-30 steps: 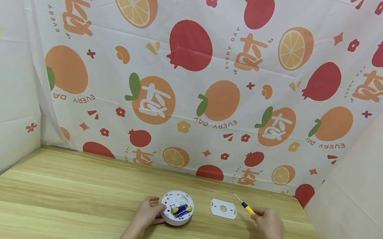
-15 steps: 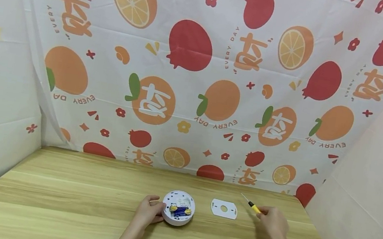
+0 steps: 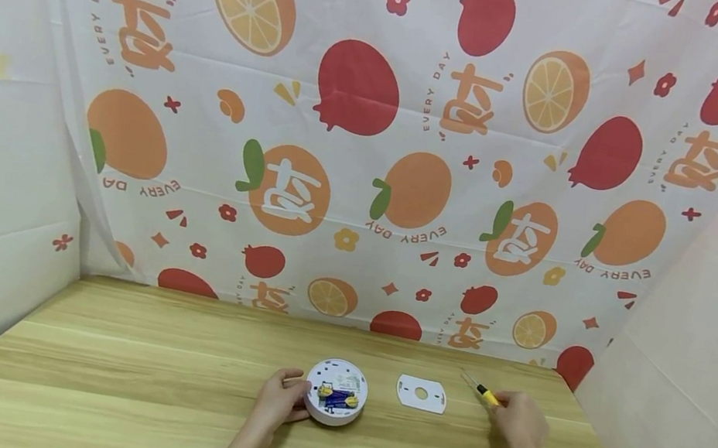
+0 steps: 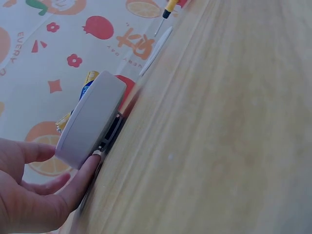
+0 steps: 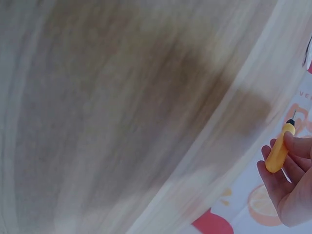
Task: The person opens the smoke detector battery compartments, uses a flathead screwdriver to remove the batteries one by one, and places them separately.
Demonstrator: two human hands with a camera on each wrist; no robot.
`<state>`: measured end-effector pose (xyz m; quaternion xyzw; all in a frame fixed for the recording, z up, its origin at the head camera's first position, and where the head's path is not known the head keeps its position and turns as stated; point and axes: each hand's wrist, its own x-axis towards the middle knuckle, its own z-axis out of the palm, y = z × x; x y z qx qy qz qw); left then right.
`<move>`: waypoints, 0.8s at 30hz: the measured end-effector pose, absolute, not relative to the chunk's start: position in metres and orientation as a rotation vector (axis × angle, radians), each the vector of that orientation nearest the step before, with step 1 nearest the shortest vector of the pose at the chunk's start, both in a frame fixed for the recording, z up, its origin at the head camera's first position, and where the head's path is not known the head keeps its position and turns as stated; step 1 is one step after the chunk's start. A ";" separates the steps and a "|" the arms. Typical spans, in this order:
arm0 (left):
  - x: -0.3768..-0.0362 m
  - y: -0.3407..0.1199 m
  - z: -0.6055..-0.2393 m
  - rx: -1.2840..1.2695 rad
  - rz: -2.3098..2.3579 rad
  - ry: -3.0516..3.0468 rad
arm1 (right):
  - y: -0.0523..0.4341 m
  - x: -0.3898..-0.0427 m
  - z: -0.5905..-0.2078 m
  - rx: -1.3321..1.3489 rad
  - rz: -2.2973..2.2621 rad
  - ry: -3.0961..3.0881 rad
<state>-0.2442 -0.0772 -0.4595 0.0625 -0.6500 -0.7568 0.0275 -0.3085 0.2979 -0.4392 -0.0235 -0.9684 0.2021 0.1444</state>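
Note:
My left hand grips the left edge of a round white device, fingers at its side and lower rim. Blue-and-yellow batteries lie in its upward face; in the left wrist view their yellow ends stick up past the white side wall. Dark slots show on the underside, close to the table. To the right lies a flat white plate with a round hole in its middle. Beyond it my right hand holds a small screwdriver by its yellow handle, the thin shaft pointing up and left.
Everything is over a light wood-grain table. A white cloth printed with fruit hangs behind its far edge, and pale sheets close off both sides.
My right hand has drawn the screwdriver to the right, farther from the white plate. My left hand keeps its hold on the round device, which has hardly shifted.

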 end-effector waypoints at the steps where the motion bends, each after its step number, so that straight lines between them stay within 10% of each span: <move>1: -0.244 -0.077 -0.460 0.191 -2.341 -2.007 | 0.298 -0.309 -0.439 -0.070 0.583 -2.791; 24: -0.244 -0.077 -0.459 0.189 -2.384 -2.020 | 0.297 -0.310 -0.447 -0.029 0.463 -2.827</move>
